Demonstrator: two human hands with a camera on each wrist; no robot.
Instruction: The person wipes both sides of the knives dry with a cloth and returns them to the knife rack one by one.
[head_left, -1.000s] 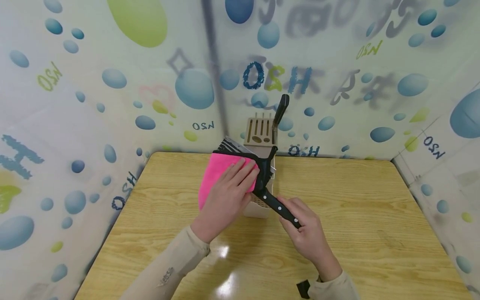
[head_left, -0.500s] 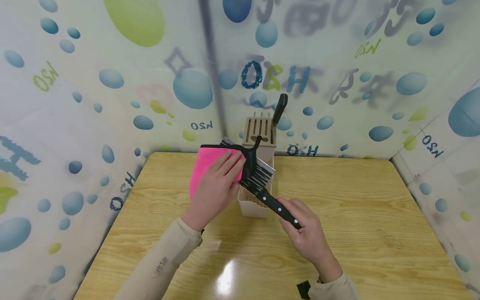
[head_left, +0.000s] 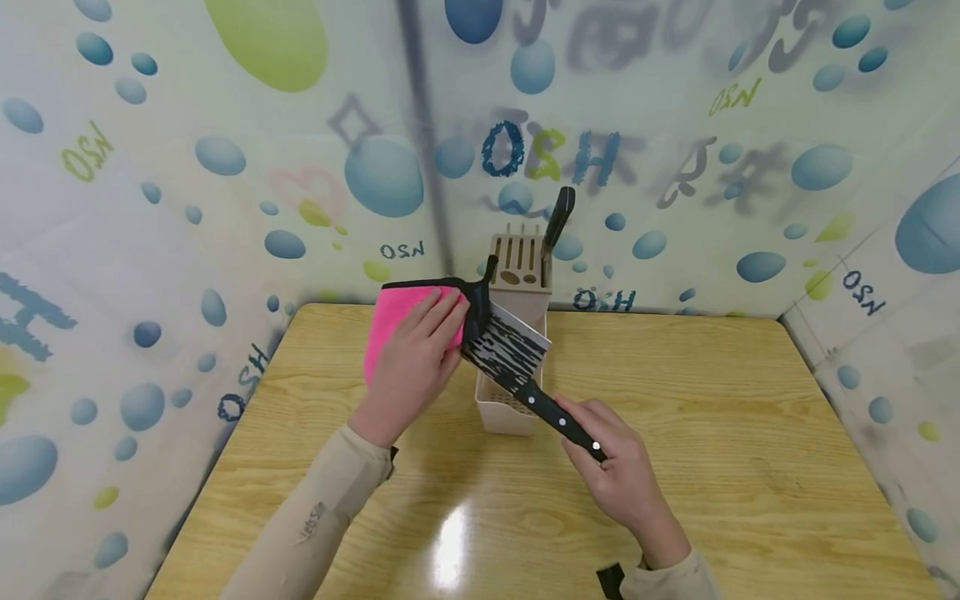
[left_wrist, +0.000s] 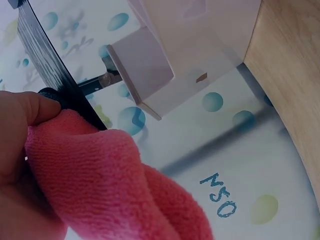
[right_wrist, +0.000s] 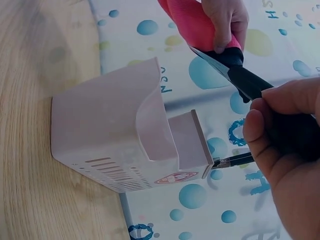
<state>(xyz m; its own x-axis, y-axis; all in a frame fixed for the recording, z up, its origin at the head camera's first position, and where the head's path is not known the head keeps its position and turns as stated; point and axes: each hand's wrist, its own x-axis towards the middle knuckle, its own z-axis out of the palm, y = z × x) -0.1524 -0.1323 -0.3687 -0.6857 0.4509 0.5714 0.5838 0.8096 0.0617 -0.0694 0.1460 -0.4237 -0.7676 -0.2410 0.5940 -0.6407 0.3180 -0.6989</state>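
My right hand point(head_left: 622, 479) grips the black riveted handle point(head_left: 558, 419) of a broad kitchen knife, a cleaver by its shape. Its wide blade point(head_left: 510, 350), streaked dark and silver, slants up to the left. Over the blade's far part lies a pink cloth point(head_left: 380, 325) with black trim and a black loop. My left hand point(head_left: 412, 354) holds that cloth against the blade; in the left wrist view the thumb presses on the fuzzy pink cloth point(left_wrist: 100, 170). The cloth hides the blade's far end. From the right wrist view, the blade point(right_wrist: 215, 65) appears nearly edge-on.
Behind the knife a beige slotted knife holder point(head_left: 506, 419) stands on the wooden table point(head_left: 712, 433). A black-handled tool point(head_left: 561, 218) sticks up from its back right corner. Patterned wall sheets point(head_left: 675, 125) enclose the table at the back and sides.
My left hand and the cloth have slid left along the blade, away from the handle, baring more of the blade. My right hand has barely moved.
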